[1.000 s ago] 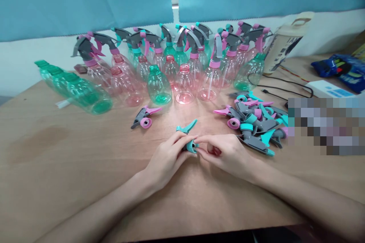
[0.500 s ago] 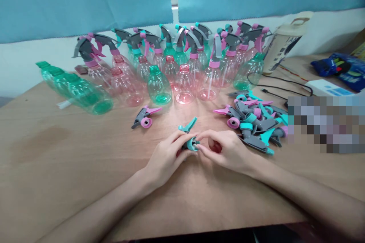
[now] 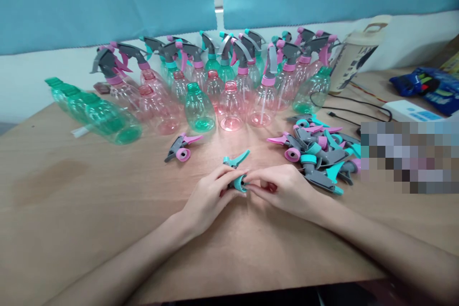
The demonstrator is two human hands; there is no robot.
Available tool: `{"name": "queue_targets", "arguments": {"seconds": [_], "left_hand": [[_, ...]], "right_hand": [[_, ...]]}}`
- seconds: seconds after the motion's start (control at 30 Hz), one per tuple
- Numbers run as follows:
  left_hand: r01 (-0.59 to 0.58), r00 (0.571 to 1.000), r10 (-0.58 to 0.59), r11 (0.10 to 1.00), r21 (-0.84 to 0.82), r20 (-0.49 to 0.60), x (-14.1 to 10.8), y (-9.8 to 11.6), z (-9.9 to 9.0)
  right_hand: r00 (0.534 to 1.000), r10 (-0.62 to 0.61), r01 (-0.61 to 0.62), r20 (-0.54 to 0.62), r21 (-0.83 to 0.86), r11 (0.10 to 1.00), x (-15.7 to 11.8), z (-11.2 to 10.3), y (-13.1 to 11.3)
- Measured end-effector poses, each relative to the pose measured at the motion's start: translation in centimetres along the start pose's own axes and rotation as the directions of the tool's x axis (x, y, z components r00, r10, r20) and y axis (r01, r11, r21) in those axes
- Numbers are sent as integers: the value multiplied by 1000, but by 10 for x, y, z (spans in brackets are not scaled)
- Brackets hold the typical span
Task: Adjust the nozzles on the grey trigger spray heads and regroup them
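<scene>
My left hand [image 3: 211,193] is closed around a grey and teal spray trigger head [image 3: 239,182], its teal collar turned open-side to the right and its teal lever pointing up and right. At the mouth of that collar, my right hand [image 3: 281,186] has thumb and forefinger pinched together; what lies between the fingertips, if anything, is too small to make out. A pink and grey trigger head [image 3: 183,154] lies to the left beyond my left hand. To the right of my right hand is a heap of pink, teal and grey trigger heads [image 3: 317,172].
Behind stand several clear bottles, some with trigger heads on, such as one with a pink collar [image 3: 263,105]. Open green bottles [image 3: 118,122] line the left. A cream tumbler [image 3: 358,57], black cable [image 3: 353,100], white box [image 3: 412,111] and blue packet [image 3: 430,86] occupy the right.
My right fingertips have drawn closer together at the collar's opening. The trigger head has turned slightly in my left hand, its collar facing more to the right.
</scene>
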State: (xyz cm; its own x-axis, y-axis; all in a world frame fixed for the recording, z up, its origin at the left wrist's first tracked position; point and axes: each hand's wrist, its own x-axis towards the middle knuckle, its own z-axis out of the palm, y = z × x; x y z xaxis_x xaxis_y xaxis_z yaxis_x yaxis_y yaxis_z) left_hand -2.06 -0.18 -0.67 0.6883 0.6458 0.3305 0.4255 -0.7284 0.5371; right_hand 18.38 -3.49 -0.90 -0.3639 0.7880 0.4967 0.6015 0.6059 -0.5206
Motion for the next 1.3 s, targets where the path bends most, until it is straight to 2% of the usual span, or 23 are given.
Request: {"name": "queue_targets", "arguments": {"seconds": [0.13, 0.23, 0.4, 0.6, 0.73, 0.83, 0.93, 1.0, 1.17, 1.3], "left_hand": [[19, 1000, -19, 1000, -25, 0, 0, 3, 0], [21, 1000, -21, 999, -46, -5, 1, 6, -1], [34, 999, -36, 997, -69, -31, 2, 9, -3], [62, 997, -63, 998, -32, -47, 3, 9, -5], [77, 991, -78, 997, -13, -109, 4, 12, -5], [88, 985, -91, 996, -30, -149, 5, 15, -5], [92, 983, -100, 994, -61, -151, 4, 19, -4], [89, 986, -98, 994, -71, -138, 3, 22, -2], [63, 992, -68, 997, -52, -106, 7, 30, 2], [2, 988, -13, 998, -67, -154, 25, 41, 12]], "right_hand": [[1000, 5, -4, -17, 25, 1000, -2, 2, -1], [998, 68, -67, -16, 61, 996, -2, 3, -4], [982, 170, -158, -83, 142, 977, -3, 8, -10], [978, 206, -197, -12, 242, 950, -4, 8, -8], [973, 225, -200, -56, 282, 938, -5, 6, -6], [977, 188, -153, -98, 286, 946, -4, 3, -7], [976, 108, -56, -190, 260, 964, -2, -3, -7], [965, 98, -37, -245, 242, 969, 0, -10, -6], [944, 176, -119, -277, 211, 970, -8, -35, -2], [915, 255, -213, -313, 162, 963, -27, -61, 1]]}}
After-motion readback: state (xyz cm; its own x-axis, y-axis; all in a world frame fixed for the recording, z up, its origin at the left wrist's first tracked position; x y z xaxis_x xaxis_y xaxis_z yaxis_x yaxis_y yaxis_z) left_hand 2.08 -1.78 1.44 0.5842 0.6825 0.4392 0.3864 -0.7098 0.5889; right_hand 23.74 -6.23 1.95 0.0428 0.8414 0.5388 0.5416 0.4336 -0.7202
